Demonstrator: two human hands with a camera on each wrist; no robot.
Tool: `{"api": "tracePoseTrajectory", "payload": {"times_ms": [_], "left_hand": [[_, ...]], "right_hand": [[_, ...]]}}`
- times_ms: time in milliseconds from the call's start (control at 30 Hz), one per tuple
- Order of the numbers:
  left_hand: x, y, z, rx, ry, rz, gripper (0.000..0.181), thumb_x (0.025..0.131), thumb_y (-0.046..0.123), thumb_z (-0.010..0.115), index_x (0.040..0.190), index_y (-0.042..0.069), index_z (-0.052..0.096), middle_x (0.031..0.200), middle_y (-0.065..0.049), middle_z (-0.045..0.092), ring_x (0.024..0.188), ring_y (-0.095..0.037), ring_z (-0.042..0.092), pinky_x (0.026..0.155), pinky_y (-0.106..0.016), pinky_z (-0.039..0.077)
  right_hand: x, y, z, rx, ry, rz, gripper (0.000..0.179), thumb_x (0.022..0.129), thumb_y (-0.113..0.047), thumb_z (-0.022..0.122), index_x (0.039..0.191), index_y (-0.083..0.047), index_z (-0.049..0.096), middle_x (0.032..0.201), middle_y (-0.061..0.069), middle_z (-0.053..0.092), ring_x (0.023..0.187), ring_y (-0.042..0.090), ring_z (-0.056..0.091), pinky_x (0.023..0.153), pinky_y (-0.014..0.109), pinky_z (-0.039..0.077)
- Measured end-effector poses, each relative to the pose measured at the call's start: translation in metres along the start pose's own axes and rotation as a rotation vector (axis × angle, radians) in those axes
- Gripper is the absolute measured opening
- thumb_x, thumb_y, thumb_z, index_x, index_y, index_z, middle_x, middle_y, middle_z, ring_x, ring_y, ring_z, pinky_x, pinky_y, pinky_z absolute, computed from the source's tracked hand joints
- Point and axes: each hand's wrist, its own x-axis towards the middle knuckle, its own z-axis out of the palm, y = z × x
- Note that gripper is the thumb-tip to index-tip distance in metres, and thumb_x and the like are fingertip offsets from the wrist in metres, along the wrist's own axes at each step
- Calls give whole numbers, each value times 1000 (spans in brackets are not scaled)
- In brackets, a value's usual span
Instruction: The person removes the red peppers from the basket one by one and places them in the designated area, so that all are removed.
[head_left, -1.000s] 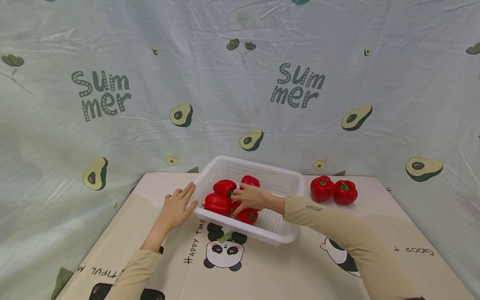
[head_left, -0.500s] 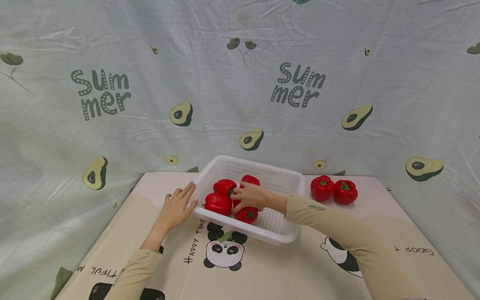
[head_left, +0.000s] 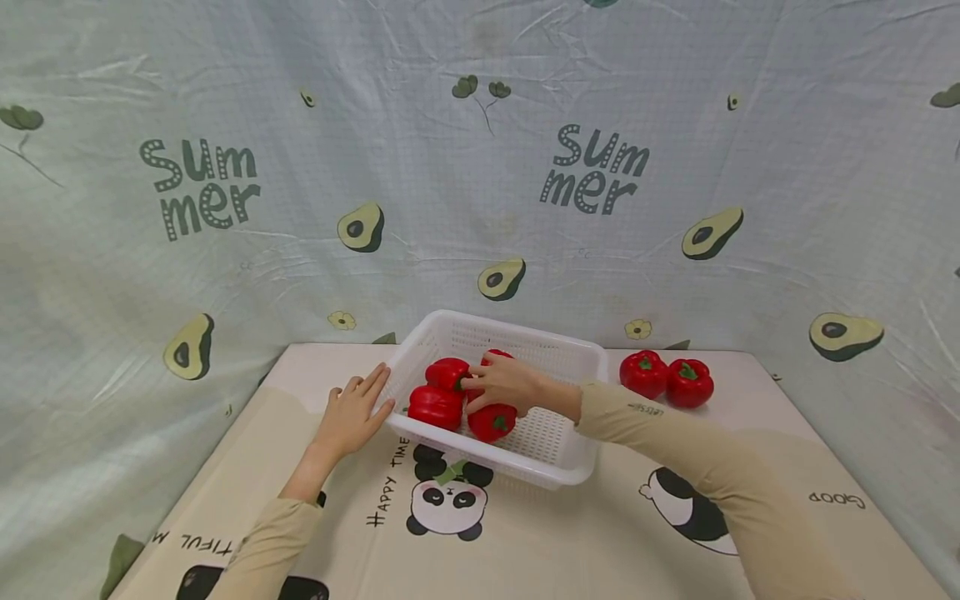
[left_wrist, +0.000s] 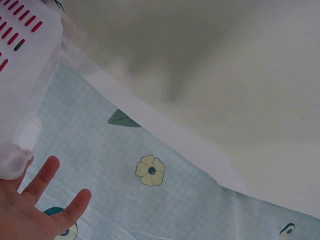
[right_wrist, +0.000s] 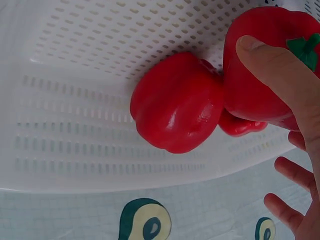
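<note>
In the head view my left hand [head_left: 350, 419] lies with straight, spread fingers at the left rim of a white perforated plastic basket [head_left: 551, 327]. The left wrist view shows its fingertips at the basket's corner [left_wrist: 17, 162]. My right hand [head_left: 508, 385] reaches inside the basket and holds a red bell pepper [head_left: 491, 423], thumb laid across it beside the green stem. Its other fingers spread along the far side. Behind that pepper lies another red bell pepper [right_wrist: 177, 105], largely covered by the hand in the head view. Two more red bell peppers, one at the back [head_left: 447, 374] and one in front [head_left: 435, 408], fill the left end.
Two red bell peppers [head_left: 667, 381] stand side by side on the table to the right of the basket. The table wears a beige cloth [head_left: 540, 542] with panda prints. A pale avocado-printed curtain [head_left: 420, 167] hangs behind the table's back edge.
My right hand has drawn slightly back and right, and the front pepper under its thumb has shifted a little away from the near wall, showing more of itself. The left hand stays put.
</note>
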Motion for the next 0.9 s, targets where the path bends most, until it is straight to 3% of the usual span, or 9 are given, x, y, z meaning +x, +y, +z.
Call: {"api": "tracePoseTrajectory", "payload": {"times_ms": [433,900], "left_hand": [[0,0,0,-2,-19,-3,55,89,36,44,135,7,38,140,-9,39,110,-31,45,83,-52,35],[0,0,0,24,20,18,53,87,32,47,133,5,41,137,-11,43,108,-31,47,81,-53,36]], "right_hand": [[-22,7,-7,192,64,68,73,61,-40,76,127,-29,46,133,0,47,119,20,42,96,40,38],[-55,5,-7,361,69,199,82,60,-34,78,131,-16,43,132,2,48,120,22,40,94,45,40]]}}
